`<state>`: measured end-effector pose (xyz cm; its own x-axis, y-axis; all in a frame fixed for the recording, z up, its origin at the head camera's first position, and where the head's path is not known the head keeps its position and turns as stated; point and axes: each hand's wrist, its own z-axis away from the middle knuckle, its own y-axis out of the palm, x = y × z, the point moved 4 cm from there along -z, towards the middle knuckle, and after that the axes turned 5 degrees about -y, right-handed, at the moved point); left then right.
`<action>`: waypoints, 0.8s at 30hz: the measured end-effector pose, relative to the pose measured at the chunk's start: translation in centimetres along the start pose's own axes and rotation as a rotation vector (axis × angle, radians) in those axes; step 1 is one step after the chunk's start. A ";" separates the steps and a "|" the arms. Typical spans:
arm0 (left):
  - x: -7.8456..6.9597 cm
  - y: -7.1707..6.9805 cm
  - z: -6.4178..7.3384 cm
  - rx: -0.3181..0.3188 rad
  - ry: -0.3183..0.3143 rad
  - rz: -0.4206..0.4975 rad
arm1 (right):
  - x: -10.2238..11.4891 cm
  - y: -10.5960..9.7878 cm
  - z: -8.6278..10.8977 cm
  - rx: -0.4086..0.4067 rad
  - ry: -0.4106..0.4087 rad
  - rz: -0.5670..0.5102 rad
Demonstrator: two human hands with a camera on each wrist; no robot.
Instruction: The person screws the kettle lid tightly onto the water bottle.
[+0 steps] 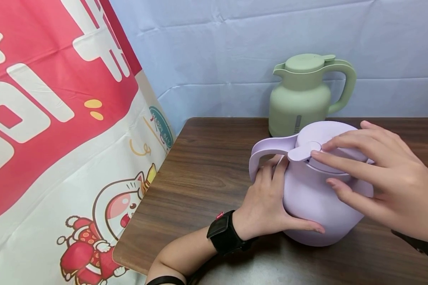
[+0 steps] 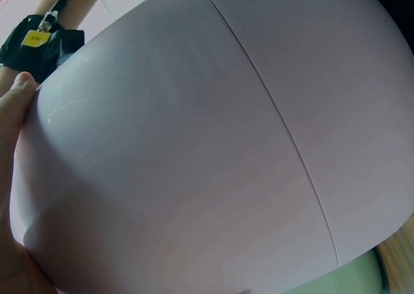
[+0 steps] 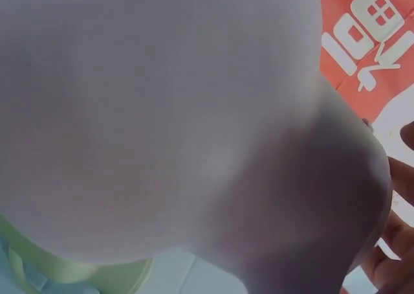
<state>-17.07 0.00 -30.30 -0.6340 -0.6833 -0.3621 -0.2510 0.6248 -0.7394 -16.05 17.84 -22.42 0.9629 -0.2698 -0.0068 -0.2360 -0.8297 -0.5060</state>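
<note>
A lilac thermos jug (image 1: 317,202) stands over the table in front of me, its handle (image 1: 255,158) toward the left and its round lid (image 1: 328,130) on top. My left hand (image 1: 264,206) grips the body below the handle, thumb across the near side and fingers around the left. With fingers spread, my right hand (image 1: 388,170) touches the lid beside the thumb lever (image 1: 301,153); its thumb lies near the neck. Both wrist views are mostly filled by the lilac body (image 2: 194,145). Whether the base fully touches the table cannot be told.
A green thermos jug (image 1: 299,99) stands behind the lilac one, handle to the right. The brown wooden table (image 1: 199,166) ends at the left in a rounded corner. A printed red and white cloth (image 1: 57,158) hangs at the left, a pale cloth (image 1: 214,51) behind.
</note>
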 end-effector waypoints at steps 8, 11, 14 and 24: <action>0.0 0.0 0.0 0.000 0.010 -0.021 | 0.2 0.4 -1.4 0.194 -0.014 0.047; 0.0 0.0 0.0 0.007 0.001 -0.012 | 0.3 0.3 -1.8 0.232 -0.014 0.067; 0.0 -0.1 0.0 0.009 -0.002 -0.009 | 0.2 0.3 -2.1 0.264 0.000 0.079; 0.0 0.0 -0.1 0.017 -0.010 0.014 | -0.3 0.4 -2.8 0.328 0.033 0.040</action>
<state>-17.13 0.03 -30.23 -0.6300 -0.6784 -0.3780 -0.2300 0.6279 -0.7435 -16.78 16.16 -20.18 0.9477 -0.3191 -0.0071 -0.2139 -0.6182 -0.7564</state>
